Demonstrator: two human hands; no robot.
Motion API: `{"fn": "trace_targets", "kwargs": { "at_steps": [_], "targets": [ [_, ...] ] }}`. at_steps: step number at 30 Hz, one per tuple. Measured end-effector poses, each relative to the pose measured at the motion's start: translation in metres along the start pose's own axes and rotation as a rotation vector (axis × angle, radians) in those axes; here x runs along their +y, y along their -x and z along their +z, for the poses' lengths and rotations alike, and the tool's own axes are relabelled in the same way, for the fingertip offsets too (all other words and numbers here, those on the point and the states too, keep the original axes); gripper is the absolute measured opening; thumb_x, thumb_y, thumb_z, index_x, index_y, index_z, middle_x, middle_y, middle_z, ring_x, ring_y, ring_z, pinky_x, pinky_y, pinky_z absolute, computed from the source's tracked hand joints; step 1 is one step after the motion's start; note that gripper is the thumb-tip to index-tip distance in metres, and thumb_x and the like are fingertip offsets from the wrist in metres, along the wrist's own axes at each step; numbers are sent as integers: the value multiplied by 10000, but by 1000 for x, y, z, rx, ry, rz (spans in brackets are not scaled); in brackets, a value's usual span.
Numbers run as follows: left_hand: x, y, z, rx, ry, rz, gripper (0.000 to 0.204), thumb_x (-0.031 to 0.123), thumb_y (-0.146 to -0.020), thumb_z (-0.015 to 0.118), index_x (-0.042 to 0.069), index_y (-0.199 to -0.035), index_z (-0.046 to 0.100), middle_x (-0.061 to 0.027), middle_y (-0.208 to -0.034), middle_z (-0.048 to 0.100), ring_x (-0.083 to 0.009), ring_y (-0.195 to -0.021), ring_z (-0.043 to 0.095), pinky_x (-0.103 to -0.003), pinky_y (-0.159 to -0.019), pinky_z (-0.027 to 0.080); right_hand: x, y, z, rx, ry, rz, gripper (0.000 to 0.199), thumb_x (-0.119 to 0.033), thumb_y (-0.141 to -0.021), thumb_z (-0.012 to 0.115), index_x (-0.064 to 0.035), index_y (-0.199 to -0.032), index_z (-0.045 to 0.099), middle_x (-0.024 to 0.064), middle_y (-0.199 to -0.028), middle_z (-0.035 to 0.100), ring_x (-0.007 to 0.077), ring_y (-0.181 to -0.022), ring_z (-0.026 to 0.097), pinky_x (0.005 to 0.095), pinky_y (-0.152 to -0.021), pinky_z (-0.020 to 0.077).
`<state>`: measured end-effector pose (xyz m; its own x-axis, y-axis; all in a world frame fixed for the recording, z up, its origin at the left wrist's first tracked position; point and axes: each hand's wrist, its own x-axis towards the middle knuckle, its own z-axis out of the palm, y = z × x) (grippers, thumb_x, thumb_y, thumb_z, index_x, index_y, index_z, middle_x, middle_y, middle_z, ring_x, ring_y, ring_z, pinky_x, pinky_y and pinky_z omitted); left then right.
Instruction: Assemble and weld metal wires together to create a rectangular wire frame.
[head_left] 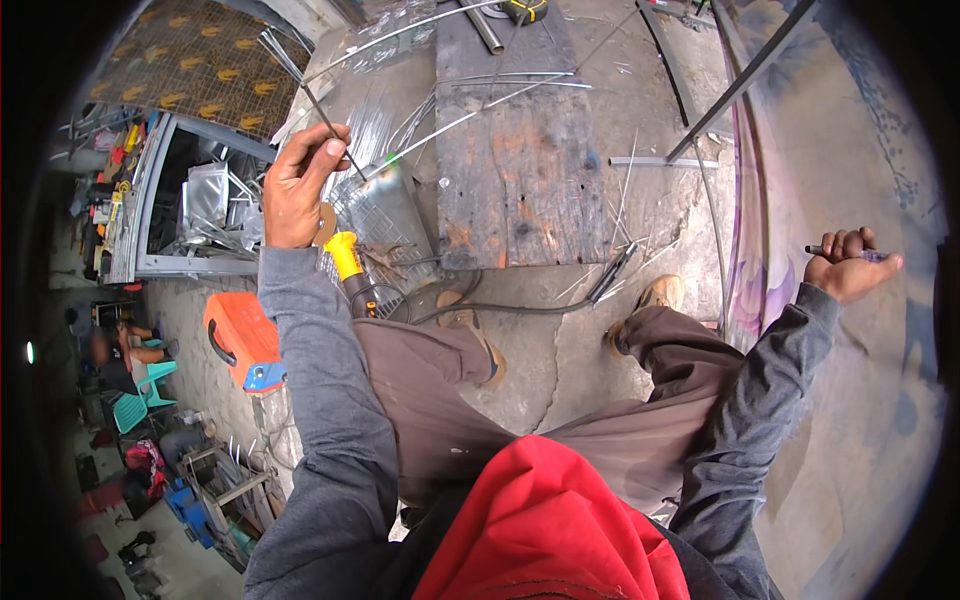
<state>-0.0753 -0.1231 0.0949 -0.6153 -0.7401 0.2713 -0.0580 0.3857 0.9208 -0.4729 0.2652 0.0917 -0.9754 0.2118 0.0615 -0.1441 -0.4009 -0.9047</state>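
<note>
wooden board (520,170) on concrete, loose rods strewn over it, none joined that shows | orange welder (240,340) at left | wire mesh (385,215) under left hand | left hand (300,190) fingers pinched on 1 thin rod (320,105) above mesh | right hand (845,265) curled round dark pen-like stick (835,251), held wide right

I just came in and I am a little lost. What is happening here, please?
A person stands on a concrete floor among metal scraps. The left hand pinches a thin rod, raised above a wire mesh and a yellow-handled tool. The right hand, held out to the side, is closed around a pen. A wooden board lies ahead and an orange box on the left.
</note>
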Motion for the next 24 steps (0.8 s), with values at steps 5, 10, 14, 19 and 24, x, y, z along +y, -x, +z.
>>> {"fn": "trace_targets", "kwargs": {
  "at_steps": [5, 10, 14, 19, 24],
  "targets": [
    [-12, -2, -5, -155, -116, -12, 171, 103, -928, 646, 14, -1071, 677, -51, -1063, 648, -136, -979, 613, -282, -875, 491, 1, 6, 6, -29, 21, 13, 642, -587, -967, 264, -35, -780, 534, 2, -539, 323, 128, -471, 251, 287, -431, 223],
    [-16, 0, -3, -412, -342, -31, 190, 132, -895, 678, 73, -1074, 698, -66, -1141, 604, -172, -1138, 544, -321, -965, 449, 4, 5, 7, -65, 33, 43, 657, -580, -980, 266, -29, -770, 555, 6, -537, 340, 129, -471, 252, 291, -430, 231],
    [-38, 7, -5, -493, -557, -232, 151, 137, -882, 689, 111, -1027, 724, -48, -1075, 604, -177, -1104, 560, -322, -946, 467, 6, 9, 13, -78, 33, 72, 662, -598, -980, 297, -31, -769, 566, 4, -545, 358, 128, -479, 261, 290, -447, 242],
    [-70, 10, -2, -548, -528, -346, 178, 130, -877, 691, 58, -1039, 707, -68, -1039, 677, -182, -999, 619, -325, -915, 479, 11, 16, 24, -110, 26, 96, 649, -597, -982, 322, -33, -784, 576, 3, -558, 378, 124, -485, 277, 287, -456, 241],
    [-101, 8, 4, -548, -559, -423, 166, 107, -862, 694, 49, -1016, 718, -70, -1011, 692, -190, -957, 645, -321, -890, 505, 13, 26, 36, -206, 60, 102, 636, -600, -979, 348, -36, -805, 586, -17, -528, 365, 113, -461, 270, 282, -455, 234]
  ]
}}
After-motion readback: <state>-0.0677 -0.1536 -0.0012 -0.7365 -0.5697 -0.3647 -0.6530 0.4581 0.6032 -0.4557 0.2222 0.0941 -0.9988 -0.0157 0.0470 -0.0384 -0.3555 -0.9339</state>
